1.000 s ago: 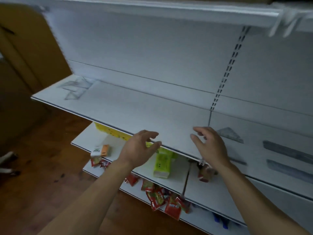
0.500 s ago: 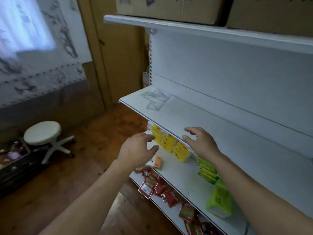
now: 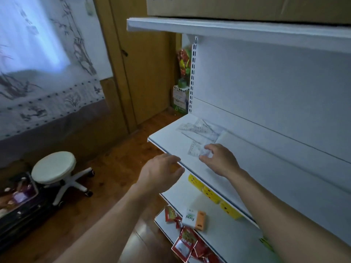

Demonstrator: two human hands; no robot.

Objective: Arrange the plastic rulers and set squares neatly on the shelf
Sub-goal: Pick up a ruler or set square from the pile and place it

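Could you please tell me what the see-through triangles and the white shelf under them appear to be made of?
The see-through triangular set squares look like clear plastic: the shelf shows through and scale marks line their edges. The white shelf board is probably painted metal, smooth and matt, with a thin front lip.

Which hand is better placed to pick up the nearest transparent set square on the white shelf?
The right hand: it reaches the corner of the clear plastic triangular set square on the white shelf. The left hand hovers at the shelf's front edge, farther away.
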